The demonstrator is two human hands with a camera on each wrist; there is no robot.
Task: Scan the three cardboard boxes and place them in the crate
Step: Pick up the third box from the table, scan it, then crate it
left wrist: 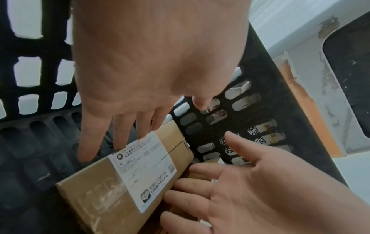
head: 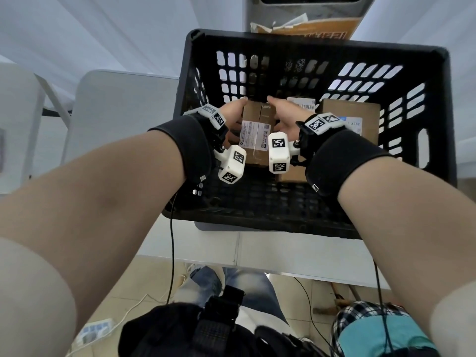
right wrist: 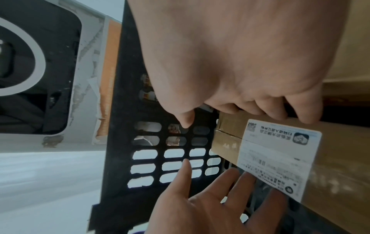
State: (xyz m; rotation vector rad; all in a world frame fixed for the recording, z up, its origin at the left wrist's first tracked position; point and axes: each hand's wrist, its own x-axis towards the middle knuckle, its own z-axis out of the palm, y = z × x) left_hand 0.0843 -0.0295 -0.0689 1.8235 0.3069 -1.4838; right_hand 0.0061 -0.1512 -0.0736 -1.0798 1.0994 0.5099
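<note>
A black slatted crate (head: 309,43) stands on the white table (head: 283,248). Inside it, at the left of the floor, lies a cardboard box (head: 253,135) with a white shipping label up. My left hand (head: 233,113) lies along its left side and my right hand (head: 286,117) along its right side. In the left wrist view the left hand (left wrist: 144,114) has straight fingers touching the box (left wrist: 100,197), and the right hand (left wrist: 204,171) touches its other edge, thumb spread. A second box (head: 291,175) lies partly under my right hand. A third box (head: 350,112) stands further right.
A white machine (head: 309,11) with torn orange paper stands just behind the crate's far wall. White chair backs (head: 116,112) stand to the left of the table. Cables hang from both wrists to the tiled floor (head: 144,279).
</note>
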